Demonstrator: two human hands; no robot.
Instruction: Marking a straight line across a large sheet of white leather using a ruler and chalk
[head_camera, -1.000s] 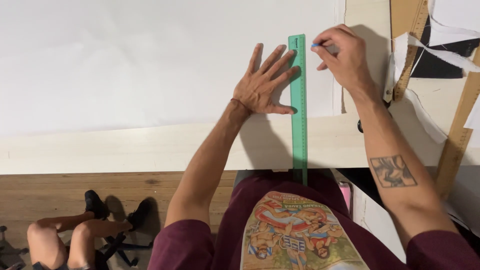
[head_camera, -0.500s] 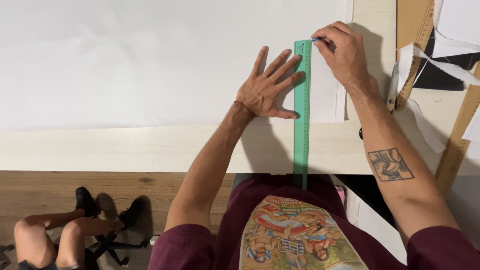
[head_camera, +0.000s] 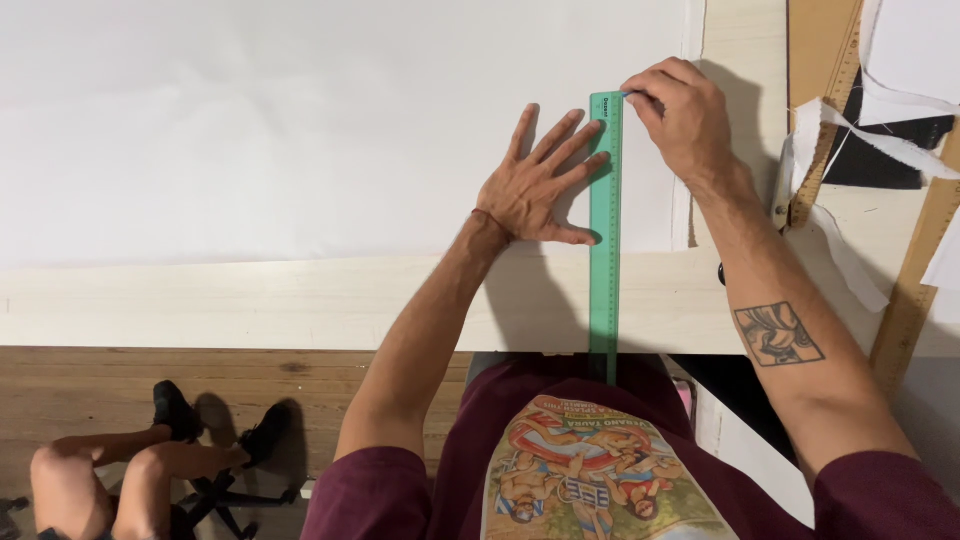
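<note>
A long green ruler (head_camera: 605, 260) lies across a large white sheet of paper (head_camera: 300, 120) on a pale wooden table (head_camera: 250, 305), its near end sticking out past the table's front edge. My left hand (head_camera: 540, 185) lies flat with fingers spread on the paper, fingertips pressing the ruler's left side. My right hand (head_camera: 685, 115) is curled at the ruler's far end, pinching a small pen or pencil whose tip touches the paper beside the ruler's top right corner. Most of the pen is hidden by the fingers.
Wooden rulers (head_camera: 920, 270) and strips of white paper (head_camera: 850, 130) lie at the table's right over a dark patch. Below left, another person's bare legs (head_camera: 120, 480) in black shoes rest on the wooden floor by a chair base.
My right hand with the pen has slid away from me along the ruler to its far end. My left hand stays pressed on the ruler.
</note>
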